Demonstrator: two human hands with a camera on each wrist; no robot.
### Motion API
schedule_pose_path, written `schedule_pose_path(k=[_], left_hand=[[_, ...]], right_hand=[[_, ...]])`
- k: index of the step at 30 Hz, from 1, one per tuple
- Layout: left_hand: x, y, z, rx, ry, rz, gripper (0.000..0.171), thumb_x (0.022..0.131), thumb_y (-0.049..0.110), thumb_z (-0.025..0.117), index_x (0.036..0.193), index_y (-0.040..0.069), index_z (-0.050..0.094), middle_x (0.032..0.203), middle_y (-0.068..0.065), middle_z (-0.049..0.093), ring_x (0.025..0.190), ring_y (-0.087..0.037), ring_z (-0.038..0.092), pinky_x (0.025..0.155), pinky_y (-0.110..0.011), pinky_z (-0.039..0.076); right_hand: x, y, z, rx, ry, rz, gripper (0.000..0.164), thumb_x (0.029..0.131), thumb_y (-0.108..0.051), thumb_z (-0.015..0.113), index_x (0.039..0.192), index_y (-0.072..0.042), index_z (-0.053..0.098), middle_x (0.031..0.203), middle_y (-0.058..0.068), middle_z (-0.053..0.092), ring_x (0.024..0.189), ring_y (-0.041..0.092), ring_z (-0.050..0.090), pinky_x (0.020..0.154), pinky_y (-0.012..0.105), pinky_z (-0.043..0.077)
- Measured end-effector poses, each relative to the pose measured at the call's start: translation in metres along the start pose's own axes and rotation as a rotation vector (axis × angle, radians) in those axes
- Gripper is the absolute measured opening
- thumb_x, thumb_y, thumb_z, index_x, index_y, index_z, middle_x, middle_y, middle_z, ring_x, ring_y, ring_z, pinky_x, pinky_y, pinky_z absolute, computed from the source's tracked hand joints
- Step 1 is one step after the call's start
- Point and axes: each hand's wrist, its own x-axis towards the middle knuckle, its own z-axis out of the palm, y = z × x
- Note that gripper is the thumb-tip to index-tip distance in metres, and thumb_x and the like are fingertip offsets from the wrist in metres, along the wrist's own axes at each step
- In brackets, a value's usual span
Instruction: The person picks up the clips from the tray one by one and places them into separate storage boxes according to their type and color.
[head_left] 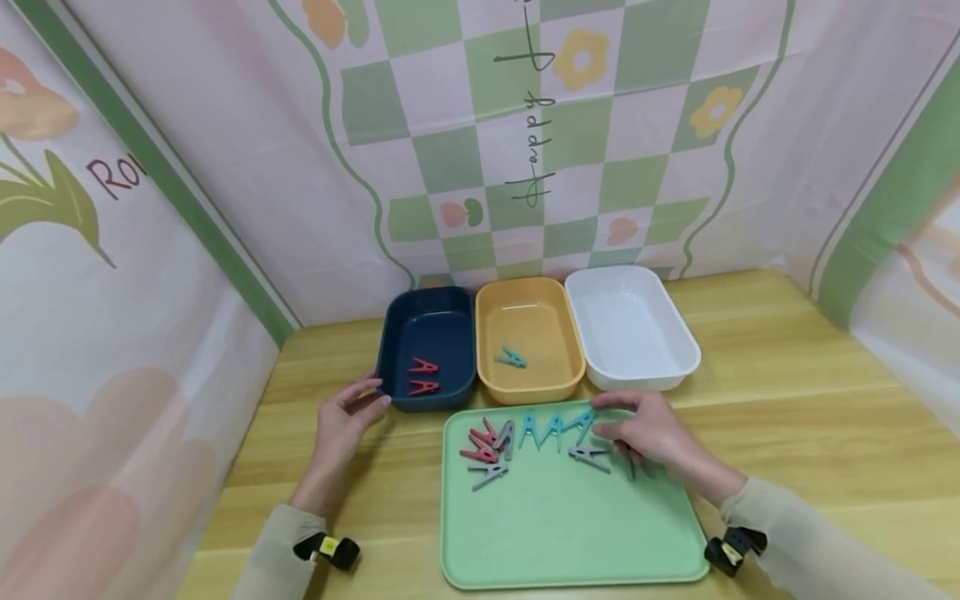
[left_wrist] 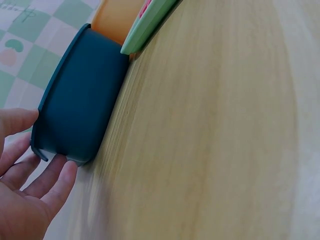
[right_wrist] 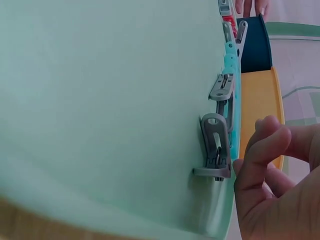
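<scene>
My left hand (head_left: 341, 425) touches the near left corner of the navy bin (head_left: 426, 406) with loosely extended fingers. Two red clothespins (head_left: 423, 387) lie inside that bin. Over the far right part of the green tray (head_left: 570, 525), my right hand (head_left: 648, 429) holds its thumb and index finger apart, right at the rightmost of three blue clothespins (head_left: 579, 422). Just below is a grey clothespin (head_left: 589, 456); another grey clothespin (right_wrist: 216, 142) is partly hidden by the hand in the head view. Red clothespins (head_left: 480, 451) and more grey ones cluster at the tray's far left.
A yellow bin (head_left: 531, 390) with one blue clothespin (head_left: 512, 357) inside stands between the navy bin and a white bin (head_left: 637, 375). All three bins line up behind the tray on the wooden table (head_left: 795, 392), against a patterned cloth (head_left: 525, 167).
</scene>
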Motion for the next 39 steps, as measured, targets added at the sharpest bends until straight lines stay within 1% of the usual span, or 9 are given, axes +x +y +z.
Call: schedule_pose_path(k=[3,7,10,11,16,19,25,30,39], left_hand=[[0.0,0.0,0.0,-0.004,-0.004,-0.003,0.034,0.093,-0.002,0.078,0.126,-0.008,0.069,0.151,-0.013,0.058,0.124,-0.039,0.065,0.087,-0.024,0.062],[0.0,0.0,0.0,-0.001,-0.003,-0.006,0.034,0.093,-0.001,0.078,0.126,-0.007,0.07,0.151,-0.013,0.058,0.124,-0.039,0.065,0.087,-0.024,0.062],[0.0,0.0,0.0,-0.005,0.001,-0.009,0.034,0.093,-0.003,0.078,0.126,-0.008,0.069,0.151,-0.013,0.058,0.124,-0.039,0.065,0.086,-0.024,0.062],[0.0,0.0,0.0,-0.007,0.001,-0.009,0.035,0.093,-0.003,0.077,0.126,-0.008,0.069,0.151,-0.013,0.057,0.124,-0.039,0.065,0.086,-0.024,0.062],[0.001,0.001,-0.001,0.007,0.005,0.0,0.035,0.094,-0.002,0.077,0.127,-0.008,0.069,0.152,-0.014,0.057,0.124,-0.039,0.065,0.086,-0.023,0.062],[0.001,0.002,-0.002,0.012,0.002,0.002,0.035,0.094,-0.001,0.077,0.127,-0.007,0.069,0.152,-0.014,0.057,0.124,-0.039,0.065,0.086,-0.022,0.062],[0.0,-0.001,-0.002,-0.003,-0.008,0.001,0.035,0.094,-0.001,0.077,0.127,-0.008,0.069,0.152,-0.014,0.057,0.124,-0.039,0.064,0.087,-0.023,0.062],[0.0,-0.004,-0.001,0.006,-0.004,0.015,0.033,0.093,-0.001,0.078,0.125,-0.007,0.07,0.151,-0.015,0.058,0.123,-0.039,0.065,0.086,-0.023,0.062],[0.002,-0.004,-0.001,0.019,0.011,0.014,0.033,0.092,-0.001,0.079,0.124,-0.006,0.072,0.15,-0.014,0.059,0.122,-0.039,0.066,0.086,-0.024,0.062]], right_hand=[[0.0,0.001,0.001,0.009,-0.012,-0.013,0.051,0.089,-0.004,0.08,0.137,0.006,0.064,0.068,0.013,0.068,0.047,0.016,0.054,0.038,0.026,0.044],[-0.001,0.003,0.003,0.006,-0.019,-0.021,0.049,0.088,-0.001,0.081,0.134,0.006,0.066,0.096,0.018,0.076,0.049,0.018,0.056,0.038,0.027,0.045],[-0.004,0.004,0.003,-0.01,-0.022,-0.019,0.047,0.087,-0.001,0.082,0.131,0.006,0.068,0.117,0.018,0.075,0.051,0.019,0.058,0.038,0.028,0.046],[-0.004,0.005,0.003,-0.017,-0.022,-0.019,0.046,0.086,-0.001,0.082,0.13,0.006,0.069,0.118,0.018,0.074,0.052,0.019,0.059,0.038,0.028,0.046],[-0.003,0.003,0.002,-0.068,-0.012,-0.03,0.042,0.085,-0.001,0.083,0.125,0.006,0.072,0.111,0.017,0.075,0.05,0.018,0.058,0.037,0.028,0.044],[0.0,0.0,0.003,-0.108,-0.012,-0.027,0.04,0.083,-0.001,0.085,0.121,0.004,0.074,0.102,0.013,0.076,0.048,0.017,0.058,0.036,0.027,0.044],[0.009,0.0,0.003,-0.191,-0.02,-0.016,0.035,0.08,-0.001,0.087,0.114,0.003,0.076,0.096,0.007,0.074,0.049,0.016,0.058,0.042,0.027,0.047],[0.013,0.001,0.001,-0.25,-0.029,-0.024,0.03,0.081,-0.002,0.087,0.109,0.002,0.078,0.089,0.004,0.071,0.05,0.014,0.056,0.045,0.027,0.049],[0.012,0.002,-0.002,-0.262,-0.042,-0.048,0.025,0.082,-0.005,0.088,0.105,0.0,0.079,0.089,0.003,0.073,0.051,0.015,0.057,0.045,0.027,0.049]])
